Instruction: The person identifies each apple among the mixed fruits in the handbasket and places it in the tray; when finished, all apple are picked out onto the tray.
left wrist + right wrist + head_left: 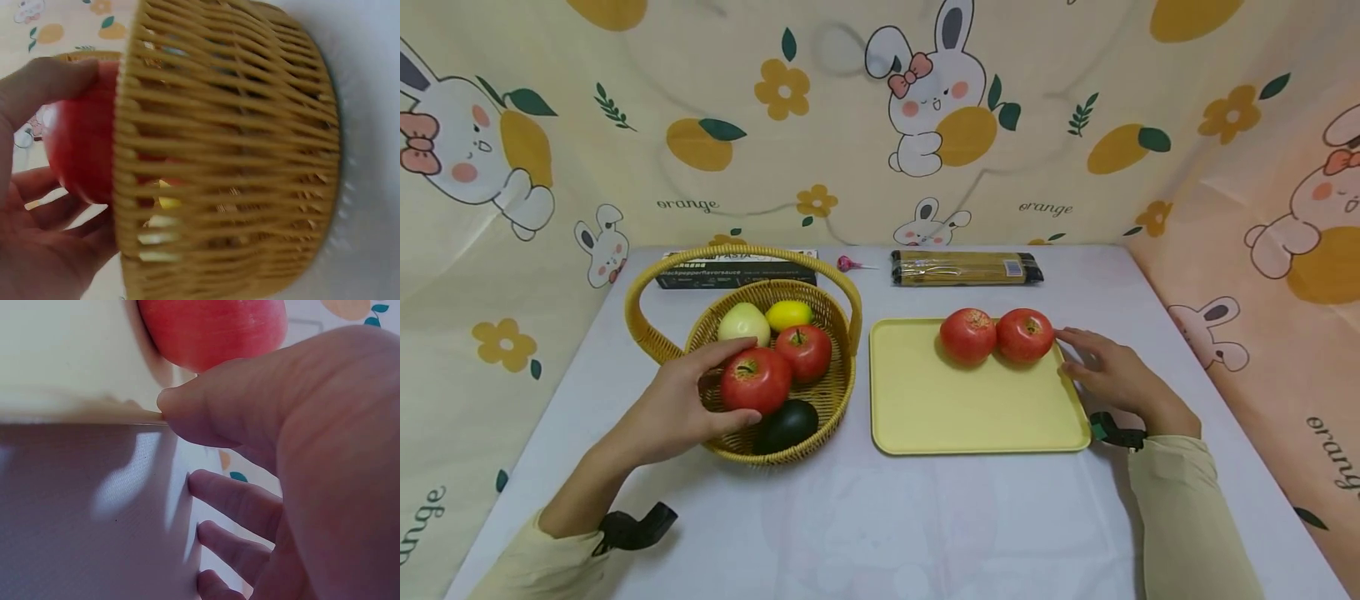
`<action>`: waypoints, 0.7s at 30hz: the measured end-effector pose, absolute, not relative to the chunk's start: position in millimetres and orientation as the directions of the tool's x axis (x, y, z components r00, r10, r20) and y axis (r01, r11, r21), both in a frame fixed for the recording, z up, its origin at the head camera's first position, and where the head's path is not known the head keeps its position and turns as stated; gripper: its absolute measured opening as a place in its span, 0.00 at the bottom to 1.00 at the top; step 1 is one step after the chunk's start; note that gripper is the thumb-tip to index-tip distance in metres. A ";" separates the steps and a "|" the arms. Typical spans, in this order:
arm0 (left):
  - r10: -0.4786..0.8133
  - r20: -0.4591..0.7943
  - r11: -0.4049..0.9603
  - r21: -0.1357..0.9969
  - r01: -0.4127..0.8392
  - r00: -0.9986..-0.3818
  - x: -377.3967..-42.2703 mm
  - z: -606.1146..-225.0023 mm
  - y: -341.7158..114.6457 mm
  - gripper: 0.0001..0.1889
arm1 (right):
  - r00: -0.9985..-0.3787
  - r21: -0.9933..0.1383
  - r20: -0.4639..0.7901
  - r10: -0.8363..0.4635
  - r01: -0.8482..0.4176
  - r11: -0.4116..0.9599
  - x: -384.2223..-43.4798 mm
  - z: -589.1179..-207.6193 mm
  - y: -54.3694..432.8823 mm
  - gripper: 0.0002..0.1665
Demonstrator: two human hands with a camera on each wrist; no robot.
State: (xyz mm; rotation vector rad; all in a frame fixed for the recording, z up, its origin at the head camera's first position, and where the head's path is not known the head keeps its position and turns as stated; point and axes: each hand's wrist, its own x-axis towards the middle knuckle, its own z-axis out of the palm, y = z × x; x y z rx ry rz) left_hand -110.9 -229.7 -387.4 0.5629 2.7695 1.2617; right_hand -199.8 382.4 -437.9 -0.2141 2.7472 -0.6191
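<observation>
In the head view my left hand [681, 400] reaches over the rim of a wicker basket [838, 417] and holds a red apple [756, 382] between thumb and fingers. Beside that apple lie a second red apple [805, 352], a lemon [789, 314], a pale green round fruit [744, 323] and a dark avocado [787, 427]. My right hand [1116, 375] is at the right edge of a yellow tray [970, 417], its thumb touching the rim in the right wrist view, fingers loosely extended. Two red apples [967, 336] [1025, 336] sit side by side on the tray.
A black box [737, 273] stands behind the basket, partly hidden by its tall handle [640, 308]. Further right along the back lie a small pink-handled tool [848, 263] and a long plastic-wrapped packet [966, 268]. Patterned cloth [835, 83] walls the table at back and sides.
</observation>
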 end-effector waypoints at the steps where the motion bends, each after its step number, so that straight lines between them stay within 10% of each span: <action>1: 0.345 0.111 0.582 0.754 0.305 -0.932 -109.8 -385.6 -227.8 0.46 | -0.939 -0.439 -0.270 -0.213 -0.076 0.895 -200.0 -438.1 382.3 0.44; 21: 0.629 0.252 0.208 0.857 0.472 -0.735 -116.1 -363.3 -114.7 0.45 | -0.936 -0.430 -0.277 -0.217 -0.081 0.899 -199.7 -438.2 382.7 0.44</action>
